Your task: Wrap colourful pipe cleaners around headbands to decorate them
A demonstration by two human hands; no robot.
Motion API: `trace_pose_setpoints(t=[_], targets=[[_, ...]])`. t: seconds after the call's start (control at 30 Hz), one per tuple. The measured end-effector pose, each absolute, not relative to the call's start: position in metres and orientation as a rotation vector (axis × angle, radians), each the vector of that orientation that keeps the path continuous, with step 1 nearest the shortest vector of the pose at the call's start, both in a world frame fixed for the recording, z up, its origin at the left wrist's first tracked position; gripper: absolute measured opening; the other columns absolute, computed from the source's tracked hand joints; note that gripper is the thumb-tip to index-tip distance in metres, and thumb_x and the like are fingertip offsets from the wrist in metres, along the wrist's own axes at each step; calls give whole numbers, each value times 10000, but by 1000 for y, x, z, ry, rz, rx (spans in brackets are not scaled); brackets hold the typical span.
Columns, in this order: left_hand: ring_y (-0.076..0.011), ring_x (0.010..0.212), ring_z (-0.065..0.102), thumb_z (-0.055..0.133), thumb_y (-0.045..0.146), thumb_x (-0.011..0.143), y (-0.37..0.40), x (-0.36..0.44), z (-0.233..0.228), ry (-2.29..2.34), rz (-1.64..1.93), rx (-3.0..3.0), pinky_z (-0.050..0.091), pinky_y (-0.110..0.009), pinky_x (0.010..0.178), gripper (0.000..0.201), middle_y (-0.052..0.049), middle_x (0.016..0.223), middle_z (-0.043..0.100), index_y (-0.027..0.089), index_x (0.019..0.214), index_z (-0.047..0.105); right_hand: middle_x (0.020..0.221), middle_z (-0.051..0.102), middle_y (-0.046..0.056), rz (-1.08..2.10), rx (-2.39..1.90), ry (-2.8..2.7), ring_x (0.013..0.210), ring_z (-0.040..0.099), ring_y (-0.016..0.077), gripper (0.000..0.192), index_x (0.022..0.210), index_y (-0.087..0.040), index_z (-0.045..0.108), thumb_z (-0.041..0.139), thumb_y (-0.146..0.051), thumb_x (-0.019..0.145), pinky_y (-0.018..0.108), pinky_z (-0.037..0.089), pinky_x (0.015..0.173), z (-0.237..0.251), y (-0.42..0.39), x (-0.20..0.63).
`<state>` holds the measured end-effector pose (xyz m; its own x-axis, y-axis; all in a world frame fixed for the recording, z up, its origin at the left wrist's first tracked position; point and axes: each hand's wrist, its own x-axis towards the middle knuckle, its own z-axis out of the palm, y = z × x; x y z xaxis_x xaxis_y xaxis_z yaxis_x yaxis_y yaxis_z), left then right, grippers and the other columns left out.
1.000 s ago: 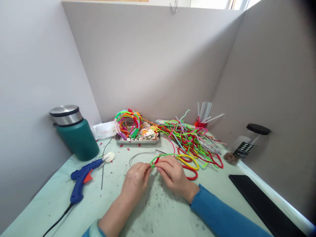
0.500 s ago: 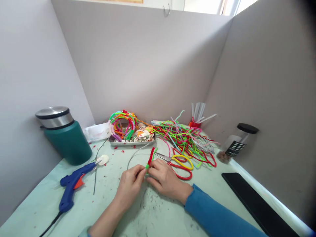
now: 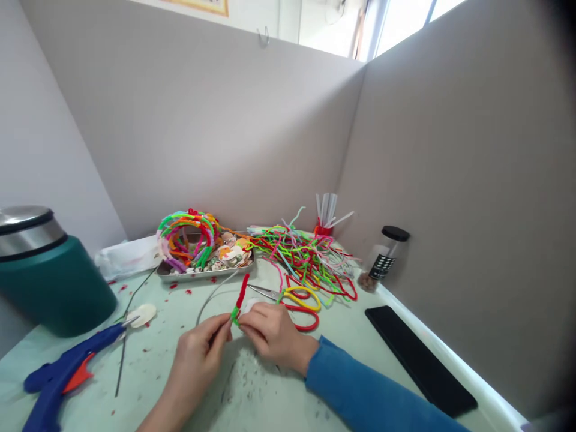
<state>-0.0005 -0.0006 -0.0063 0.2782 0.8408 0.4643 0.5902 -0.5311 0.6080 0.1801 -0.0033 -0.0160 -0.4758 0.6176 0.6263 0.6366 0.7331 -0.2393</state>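
Left hand, right hand, fingertips pinched together

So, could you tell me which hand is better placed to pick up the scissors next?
Probably the right hand: the scissors lie just beyond it, handles toward it, while the left hand sits farther off, pinching the pipe cleaner.

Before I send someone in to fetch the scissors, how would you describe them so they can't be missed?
Start at the tangled pile of pipe cleaners by the right wall. At its near edge, just beyond the right hand, lie the scissors. Their big looped handles, one yellow and one red, are thicker and smoother than the fuzzy stems.
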Motion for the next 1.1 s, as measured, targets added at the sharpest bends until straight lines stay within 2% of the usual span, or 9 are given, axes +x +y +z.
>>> trace_pose_setpoints(t=[0.23, 0.43, 0.7, 0.8, 1.0, 1.1], targets=[[-157, 682, 637, 418, 254, 858, 2, -4, -20, 1294, 1240, 2555, 481, -230, 625, 239, -50, 768, 680, 170, 910, 635, 733, 606, 32, -133, -906, -2269, 692, 549, 148, 142, 917, -180, 580, 451, -232, 887, 257, 385, 614, -17, -5, 179], [-180, 640, 618, 378, 211, 864, -1, -2, -16, 1425, 889, 2738, 465, -262, 586, 281, -50, 683, 643, 189, 918, 652, 724, 601, 34, -156, -908, -2288, 679, 543, 156, 144, 887, -185, 576, 441, -235, 887, 269, 382, 602, -20, -5, 180], [-183, 744, 642, 412, 240, 861, -1, 0, -12, 1460, 956, 2425, 461, -263, 661, 217, -51, 847, 692, 186, 898, 618, 771, 604, 43, -65, -1007, -2187, 716, 544, 157, 139, 879, -174, 580, 470, -259, 888, 266, 380, 622, -15, -6, 180], [-176, 757, 635, 409, 217, 854, -2, 1, -7, 1453, 984, 2307, 455, -258, 678, 213, -42, 846, 690, 185, 916, 610, 760, 598, 45, -49, -1045, -2133, 717, 539, 162, 146, 850, -174, 584, 477, -263, 890, 268, 374, 617, -14, -5, 180], [-149, 618, 603, 409, 231, 858, -4, 2, -3, 1479, 994, 2185, 426, -232, 604, 235, -9, 685, 663, 188, 858, 639, 767, 584, 52, -65, -955, -2229, 704, 528, 167, 139, 887, -183, 594, 462, -227, 890, 272, 363, 598, -16, -6, 180], [-152, 658, 616, 424, 205, 847, -4, 2, -4, 1463, 994, 2196, 429, -233, 625, 233, -21, 728, 680, 190, 863, 657, 761, 579, 51, -86, -884, -2288, 680, 520, 164, 147, 892, -190, 596, 452, -216, 890, 275, 361, 588, -15, -8, 179]])
